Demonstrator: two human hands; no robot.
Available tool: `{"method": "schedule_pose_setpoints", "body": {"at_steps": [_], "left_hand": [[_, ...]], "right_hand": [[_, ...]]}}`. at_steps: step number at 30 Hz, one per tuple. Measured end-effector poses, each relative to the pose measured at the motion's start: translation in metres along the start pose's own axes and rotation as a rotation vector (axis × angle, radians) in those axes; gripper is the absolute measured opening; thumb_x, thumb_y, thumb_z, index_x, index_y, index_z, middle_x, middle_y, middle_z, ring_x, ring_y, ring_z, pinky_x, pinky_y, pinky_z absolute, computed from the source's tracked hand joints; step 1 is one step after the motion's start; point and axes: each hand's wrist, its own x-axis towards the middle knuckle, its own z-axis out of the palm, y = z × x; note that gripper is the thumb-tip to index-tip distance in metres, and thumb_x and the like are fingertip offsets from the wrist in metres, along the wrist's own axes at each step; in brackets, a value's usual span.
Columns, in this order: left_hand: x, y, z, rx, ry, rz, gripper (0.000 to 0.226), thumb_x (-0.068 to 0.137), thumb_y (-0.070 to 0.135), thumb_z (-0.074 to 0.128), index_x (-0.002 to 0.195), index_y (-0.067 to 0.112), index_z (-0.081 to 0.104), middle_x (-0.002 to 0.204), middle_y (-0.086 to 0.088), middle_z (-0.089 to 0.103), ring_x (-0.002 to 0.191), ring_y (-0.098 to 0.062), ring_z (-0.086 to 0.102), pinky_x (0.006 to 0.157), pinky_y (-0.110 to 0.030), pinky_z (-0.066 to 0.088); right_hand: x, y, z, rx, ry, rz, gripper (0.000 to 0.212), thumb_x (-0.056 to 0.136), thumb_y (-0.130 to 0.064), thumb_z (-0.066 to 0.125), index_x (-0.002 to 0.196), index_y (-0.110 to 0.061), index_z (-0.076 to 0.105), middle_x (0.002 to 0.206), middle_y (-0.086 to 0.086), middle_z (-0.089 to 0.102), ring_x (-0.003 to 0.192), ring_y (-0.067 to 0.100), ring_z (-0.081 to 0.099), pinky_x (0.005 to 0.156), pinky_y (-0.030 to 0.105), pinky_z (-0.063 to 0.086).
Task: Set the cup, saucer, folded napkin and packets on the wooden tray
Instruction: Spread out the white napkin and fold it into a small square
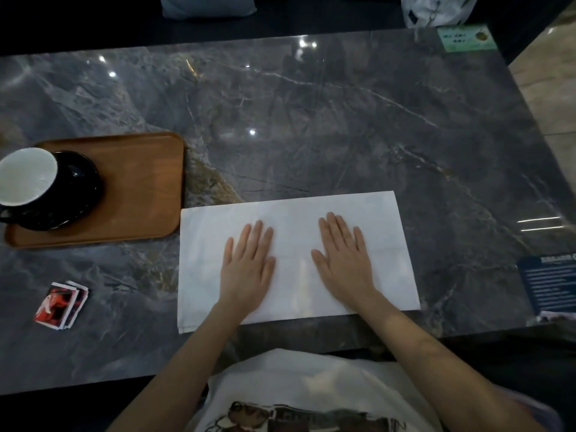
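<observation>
A white napkin [299, 210] lies flat as a wide rectangle on the dark marble table, near its front edge. My left hand [247, 266] and my right hand [344, 260] rest palm down on it, side by side, fingers spread. To the left stands the wooden tray [140, 182]. On its left part a black cup with a white inside [26, 179] sits on a black saucer [84, 182]. A small stack of red and white packets [62, 304] lies on the table in front of the tray, left of the napkin.
A green card [466, 39] lies at the table's far right corner, and a dark blue printed card [548, 285] at the near right edge. A white bag [436, 9] and a pale cushion [207, 6] sit beyond the far edge.
</observation>
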Motion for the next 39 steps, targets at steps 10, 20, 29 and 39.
{"method": "schedule_pose_setpoints", "body": {"at_steps": [10,20,29,39], "left_hand": [[-0.03,-0.034,-0.012,0.006,0.039,-0.151,0.061,0.088,0.041,0.011,0.143,0.016,0.022,0.155,-0.009,0.018,0.143,-0.025,0.01,0.115,-0.047,0.005],[0.004,0.069,-0.017,0.033,-0.049,0.188,0.066,0.087,0.046,-0.003,0.146,0.017,0.001,0.157,-0.002,-0.001,0.145,-0.018,-0.005,0.113,-0.038,-0.01],[0.008,0.082,0.013,0.056,-0.16,0.142,0.071,0.078,0.052,-0.01,0.14,0.017,-0.018,0.143,0.005,-0.028,0.133,-0.011,-0.027,0.11,-0.036,-0.016],[0.011,0.084,0.0,0.028,-0.297,0.116,0.067,0.093,0.053,0.012,0.141,0.019,-0.021,0.146,0.006,-0.032,0.132,-0.012,-0.032,0.11,-0.036,-0.019]], "right_hand": [[-0.021,0.042,-0.011,0.125,0.058,0.101,0.059,0.091,-0.042,0.021,0.144,-0.014,0.028,0.154,0.005,0.025,0.143,0.022,0.018,0.116,0.036,0.001],[-0.032,0.065,-0.049,0.356,0.246,0.668,0.04,0.09,-0.027,0.053,0.123,-0.005,0.049,0.126,0.016,0.05,0.117,0.033,0.042,0.1,0.046,0.039],[-0.017,0.069,-0.061,0.562,0.084,0.817,0.039,0.08,-0.025,0.059,0.114,-0.007,0.053,0.116,0.014,0.061,0.112,0.034,0.052,0.087,0.043,0.049],[-0.005,0.059,-0.095,0.881,-0.055,0.748,0.016,0.078,-0.011,0.058,0.092,-0.003,0.059,0.09,0.009,0.065,0.079,0.025,0.06,0.06,0.031,0.047]]}}
